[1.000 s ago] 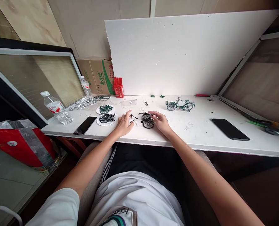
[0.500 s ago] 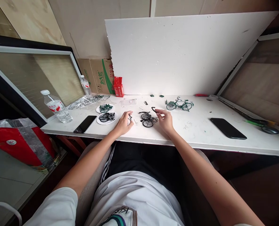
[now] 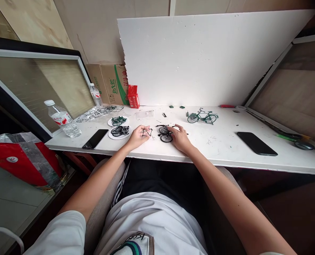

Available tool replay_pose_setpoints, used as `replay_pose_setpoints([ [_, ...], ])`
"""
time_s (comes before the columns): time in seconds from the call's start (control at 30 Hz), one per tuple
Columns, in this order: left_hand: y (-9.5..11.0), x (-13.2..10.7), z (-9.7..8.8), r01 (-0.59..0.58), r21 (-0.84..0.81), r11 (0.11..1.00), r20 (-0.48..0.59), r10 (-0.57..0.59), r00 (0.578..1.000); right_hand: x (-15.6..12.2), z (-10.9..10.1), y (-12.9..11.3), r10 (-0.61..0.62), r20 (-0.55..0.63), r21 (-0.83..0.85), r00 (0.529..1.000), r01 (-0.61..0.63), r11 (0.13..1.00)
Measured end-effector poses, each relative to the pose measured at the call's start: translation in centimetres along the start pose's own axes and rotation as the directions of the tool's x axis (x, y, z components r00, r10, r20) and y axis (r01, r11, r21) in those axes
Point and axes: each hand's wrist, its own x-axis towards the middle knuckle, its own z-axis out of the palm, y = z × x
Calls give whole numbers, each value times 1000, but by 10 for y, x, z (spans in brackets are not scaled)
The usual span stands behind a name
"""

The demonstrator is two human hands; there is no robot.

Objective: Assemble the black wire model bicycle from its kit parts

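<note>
My left hand is closed on a small black model bicycle frame, its thin tubes sticking out past the fingertips. My right hand is low over the table with its fingers apart, the fingertips at the right side of a pile of black model bicycle parts. Two spoked black wheels show in that pile; my right hand hides the rest. A small dark tip shows just right of my right hand; what it belongs to is hidden.
A green model bicycle stands behind to the right. White paper plates hold green and black parts at left. Phones lie at left and right. Water bottles, a red box and a white board are around the table.
My right hand has come down onto the black parts, and the curved black piece it pinched no longer shows in its fingers. The frame in my left hand has turned and shows more.
</note>
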Motion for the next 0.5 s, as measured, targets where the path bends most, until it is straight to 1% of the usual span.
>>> replay_pose_setpoints([
  [0.07,-3,1,-2,34,-81,996,-10,-35,999,0,-2,-3,24,-4,-11,1000,-24,1000],
  [0.13,-5,2,-3,57,-128,990,-16,-59,998,-1,-6,-7,39,-13,-32,999,-39,999],
  [0.23,-7,3,-3,81,-123,989,-29,-86,996,-1,-10,-10,46,-31,-47,998,-48,998],
  [0.3,-9,3,-4,69,-96,993,-61,-75,995,-1,-11,-10,40,-53,-25,998,-41,999],
  [0.37,-13,5,-4,58,-111,992,-81,-67,994,0,-10,-8,27,-85,14,996,-26,1000],
  [0.47,-18,6,-5,78,-156,985,-65,-89,994,1,-9,-6,-10,-125,73,992,20,997],
  [0.5,-19,6,-6,81,-146,986,-61,-91,994,1,-9,-6,-26,-133,95,991,39,995],
])
